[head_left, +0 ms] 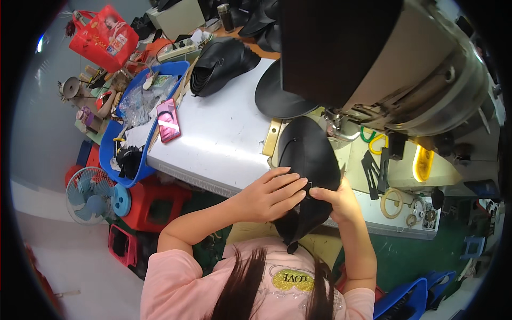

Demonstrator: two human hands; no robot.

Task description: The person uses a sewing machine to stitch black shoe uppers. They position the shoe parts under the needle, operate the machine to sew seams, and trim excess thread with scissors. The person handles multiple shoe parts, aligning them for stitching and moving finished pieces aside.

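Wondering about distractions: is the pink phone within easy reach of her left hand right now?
Probably yes: the pink phone lies on bare white table with nothing between, though the left hand is pressed on the black piece.

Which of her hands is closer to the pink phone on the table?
Left. The left hand lies on the black cap piece, on the pink phone side; the right hand grips the piece farther away.
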